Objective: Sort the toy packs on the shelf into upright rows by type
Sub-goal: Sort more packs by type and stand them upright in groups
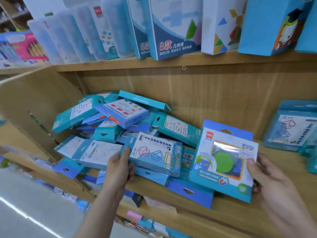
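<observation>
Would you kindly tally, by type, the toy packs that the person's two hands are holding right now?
Coloured-frames pack, in the left hand: 1
Green-disc pack, in the right hand: 1
Total: 2

Wooden shelving [223, 61], panel-backed.
A pale floor [20, 194] is seen lower left, streaked with what may be reflected light.

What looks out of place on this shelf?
The toy packs on the left of the shelf lie in a jumbled heap, flat and tilted, types mixed, not upright. Some overhang the front edge.
</observation>
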